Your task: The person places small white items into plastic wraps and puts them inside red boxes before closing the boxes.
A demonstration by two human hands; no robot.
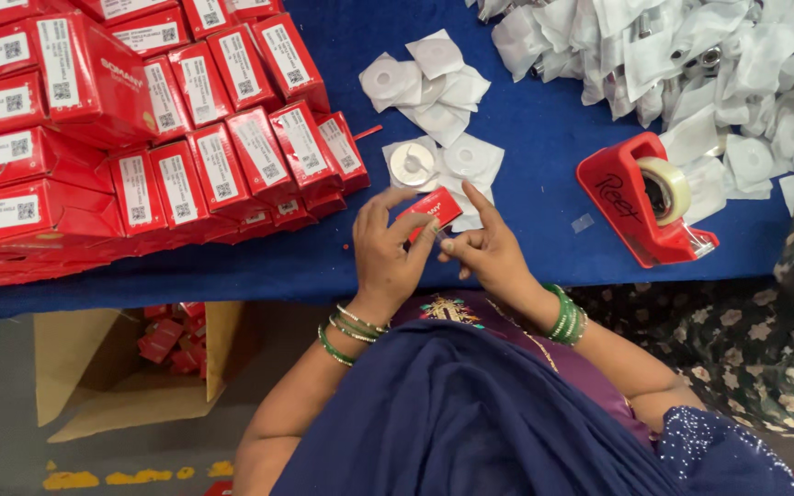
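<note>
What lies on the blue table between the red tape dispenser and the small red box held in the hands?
In the head view, between the tape dispenser and the small red box, the blue table is mostly bare; only a small clear piece of tape lies there.

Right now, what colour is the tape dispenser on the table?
Red, seen in the head view: the tape dispenser.

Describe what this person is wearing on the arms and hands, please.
Both hands are bare, no gloves. The left hand has green and gold bangles at the wrist; the right hand has a stack of green bangles. A purple sleeve covers the right upper arm.
</note>
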